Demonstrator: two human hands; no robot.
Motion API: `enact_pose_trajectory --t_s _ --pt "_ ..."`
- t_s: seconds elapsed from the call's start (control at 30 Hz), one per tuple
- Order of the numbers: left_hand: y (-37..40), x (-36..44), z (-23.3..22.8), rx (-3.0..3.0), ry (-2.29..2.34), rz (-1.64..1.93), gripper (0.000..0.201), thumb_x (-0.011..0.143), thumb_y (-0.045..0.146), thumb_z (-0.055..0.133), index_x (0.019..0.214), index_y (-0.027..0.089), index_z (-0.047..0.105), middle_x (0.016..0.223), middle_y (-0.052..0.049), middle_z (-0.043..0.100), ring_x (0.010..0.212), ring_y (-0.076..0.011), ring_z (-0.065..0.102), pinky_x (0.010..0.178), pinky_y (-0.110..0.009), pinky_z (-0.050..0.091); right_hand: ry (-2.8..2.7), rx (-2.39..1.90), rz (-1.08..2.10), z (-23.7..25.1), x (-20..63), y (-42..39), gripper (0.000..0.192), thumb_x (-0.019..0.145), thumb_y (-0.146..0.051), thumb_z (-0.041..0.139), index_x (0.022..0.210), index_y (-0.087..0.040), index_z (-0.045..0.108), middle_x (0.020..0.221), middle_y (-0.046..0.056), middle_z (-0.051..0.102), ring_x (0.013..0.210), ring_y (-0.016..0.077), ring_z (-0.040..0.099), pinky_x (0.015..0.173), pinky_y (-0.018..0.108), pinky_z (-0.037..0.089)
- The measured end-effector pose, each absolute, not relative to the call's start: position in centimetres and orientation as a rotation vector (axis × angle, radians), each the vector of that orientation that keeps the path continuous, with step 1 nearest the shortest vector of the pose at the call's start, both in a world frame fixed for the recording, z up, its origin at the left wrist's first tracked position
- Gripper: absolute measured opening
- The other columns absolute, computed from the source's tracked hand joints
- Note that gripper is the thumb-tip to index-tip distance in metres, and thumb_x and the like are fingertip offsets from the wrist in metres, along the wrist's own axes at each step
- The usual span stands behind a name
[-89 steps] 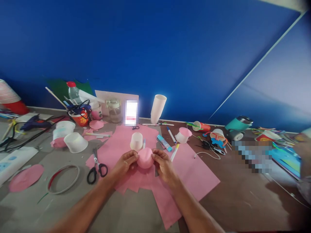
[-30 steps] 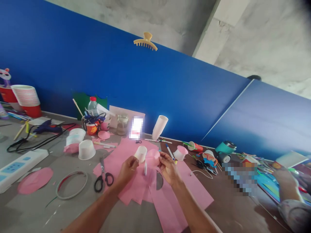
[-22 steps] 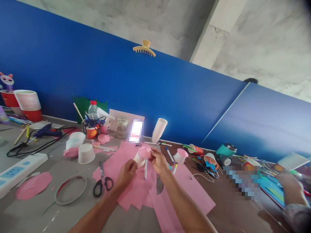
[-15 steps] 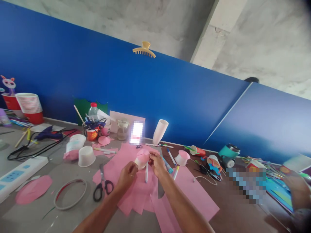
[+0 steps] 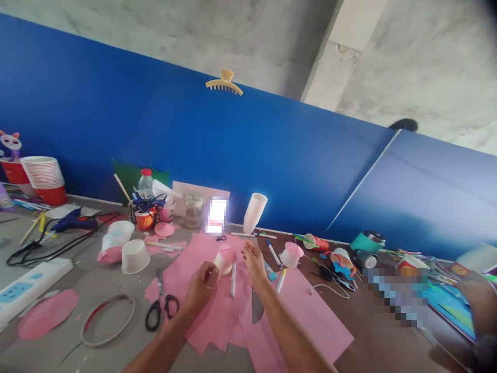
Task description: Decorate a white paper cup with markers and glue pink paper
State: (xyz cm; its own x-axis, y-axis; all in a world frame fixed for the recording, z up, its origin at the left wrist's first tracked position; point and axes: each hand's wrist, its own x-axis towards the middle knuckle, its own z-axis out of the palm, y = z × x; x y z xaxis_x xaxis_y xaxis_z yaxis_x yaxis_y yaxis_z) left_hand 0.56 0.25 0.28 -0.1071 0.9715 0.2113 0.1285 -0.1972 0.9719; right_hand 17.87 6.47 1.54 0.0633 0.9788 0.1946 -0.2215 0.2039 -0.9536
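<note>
In the middle of the head view is a small white paper cup with a pink paper piece over its top. My left hand grips the cup from the left with fingers and thumb closed. My right hand is a short way to the right, apart from the cup, its fingers loosely bent and nothing visible in them. Under both lie overlapping pink paper sheets. A white marker rests just right of the cup. Black-handled scissors lie left of my left forearm.
A similar pink-topped cup stands to the right, a plain white cup to the left. A tape ring, power strip and pink oval lie at left. Another person's hand is at far right.
My right hand has come off the pink paper and moved slightly right. My left hand stays at the cup. The view has shifted a little.
</note>
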Motion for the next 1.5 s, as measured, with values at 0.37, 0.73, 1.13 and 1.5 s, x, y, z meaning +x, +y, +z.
enact_pose_trajectory --t_s 0.37,0.73,1.13,1.5 --pt "0.1 0.8 0.6 1.482 1.354 1.363 0.019 0.079 0.037 0.053 0.072 0.020 0.058 0.063 0.000 0.056 0.059 -0.0164 0.049 0.059 -0.028 0.036 -1.458 -1.149 0.779 1.1 15.3 7.2 0.051 0.073 -0.040 0.074 0.120 -0.022 0.067 0.124 0.013 0.065 0.119 0.0323 0.059 0.101 0.052 0.046" --pt "1.0 0.5 -1.0 1.697 1.424 1.357 0.020 0.082 0.029 0.046 0.078 0.019 0.062 0.080 -0.007 0.064 0.066 -0.0186 0.059 0.063 -0.032 0.047 -1.972 -1.066 0.368 1.9 14.0 6.8 0.050 0.076 -0.016 0.061 0.125 -0.019 0.062 0.124 0.014 0.064 0.122 0.0300 0.056 0.107 0.049 0.043" --pt "1.6 0.3 -1.9 1.650 1.481 1.524 0.023 0.079 0.030 0.051 0.094 0.017 0.062 0.090 -0.010 0.065 0.082 -0.0243 0.064 0.075 -0.042 0.054 -2.154 -1.159 0.236 4.4 14.3 5.7 0.052 0.071 -0.012 0.061 0.123 -0.017 0.064 0.115 0.014 0.068 0.110 0.0306 0.062 0.099 0.047 0.048" --pt "2.0 0.3 -4.0 1.936 1.658 1.386 0.071 0.063 0.013 0.053 0.133 0.013 0.045 0.115 -0.017 0.068 0.106 -0.0323 0.064 0.098 -0.055 0.044 -2.066 -0.916 0.513 4.4 13.3 2.3 0.071 0.066 -0.006 0.066 0.133 -0.027 0.057 0.127 0.011 0.061 0.122 0.0305 0.057 0.104 0.043 0.048"
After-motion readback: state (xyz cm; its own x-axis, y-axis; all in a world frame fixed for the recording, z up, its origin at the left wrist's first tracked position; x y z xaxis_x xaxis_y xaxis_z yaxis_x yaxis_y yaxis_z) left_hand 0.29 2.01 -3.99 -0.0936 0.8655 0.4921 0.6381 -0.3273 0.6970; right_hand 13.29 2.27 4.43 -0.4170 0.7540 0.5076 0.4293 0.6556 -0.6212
